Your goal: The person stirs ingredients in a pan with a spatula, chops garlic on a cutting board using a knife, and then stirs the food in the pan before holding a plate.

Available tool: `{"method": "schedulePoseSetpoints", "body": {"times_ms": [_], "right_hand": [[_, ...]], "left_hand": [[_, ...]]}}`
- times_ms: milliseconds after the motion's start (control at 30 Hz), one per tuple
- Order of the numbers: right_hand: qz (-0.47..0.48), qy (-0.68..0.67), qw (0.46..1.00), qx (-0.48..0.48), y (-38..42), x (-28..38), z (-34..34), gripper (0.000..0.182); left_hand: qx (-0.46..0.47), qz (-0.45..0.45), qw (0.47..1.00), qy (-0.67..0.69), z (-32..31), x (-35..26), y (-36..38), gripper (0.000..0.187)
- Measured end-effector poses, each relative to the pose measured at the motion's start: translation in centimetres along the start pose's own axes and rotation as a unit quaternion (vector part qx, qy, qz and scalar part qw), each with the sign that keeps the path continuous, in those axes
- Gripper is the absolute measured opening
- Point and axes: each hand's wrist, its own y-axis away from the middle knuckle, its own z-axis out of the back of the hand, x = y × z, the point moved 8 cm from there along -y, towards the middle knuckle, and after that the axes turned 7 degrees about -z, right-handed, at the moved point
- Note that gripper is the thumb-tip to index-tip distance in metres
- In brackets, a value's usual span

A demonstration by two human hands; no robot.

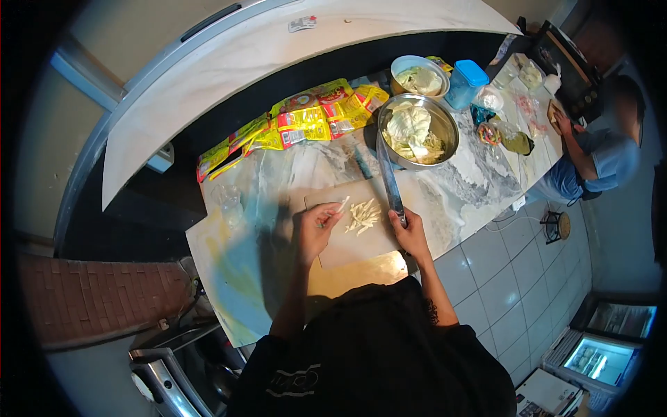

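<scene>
Gripping the knife (392, 187) in our right hand (411, 235), its blade (388, 169) aimed far, likely for safety, we pinch a pale strip (344, 203) in our left hand (319, 228).

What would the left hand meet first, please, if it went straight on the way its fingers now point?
Most likely the pile of pale cut strips on the cutting board, just beyond the left hand; its height is unclear, so it might pass above them.

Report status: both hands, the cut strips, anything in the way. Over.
Left hand pinching a pale strip. Right hand gripping knife, tip pointing away from the body. Cut strips heaped on board between hands. Nothing covering them.
</scene>
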Motion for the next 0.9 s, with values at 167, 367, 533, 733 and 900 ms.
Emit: {"method": "schedulePoseSetpoints", "body": {"times_ms": [167,367,533,733,900], "right_hand": [[0.014,0.128,0.979,0.156,2.9,4.3,-1.8,0.041],[0.087,0.248,0.939,0.221,7.8,4.5,-5.3,0.02],[0.088,0.267,0.938,0.202,8.3,3.4,-5.2,0.021],[0.084,0.298,0.943,0.125,7.9,2.4,-3.7,0.017],[0.032,0.307,0.949,0.063,8.0,2.0,-2.5,0.018]], "left_hand": [[-0.101,0.038,0.979,0.174,3.4,6.0,1.8,0.019],[-0.19,0.037,0.973,0.125,8.4,6.3,4.4,0.016],[-0.194,0.055,0.973,0.115,8.2,5.7,5.3,0.017],[-0.104,0.059,0.988,0.097,3.9,4.0,4.0,0.018],[-0.067,0.037,0.997,-0.006,1.2,1.6,2.7,0.013]]}}
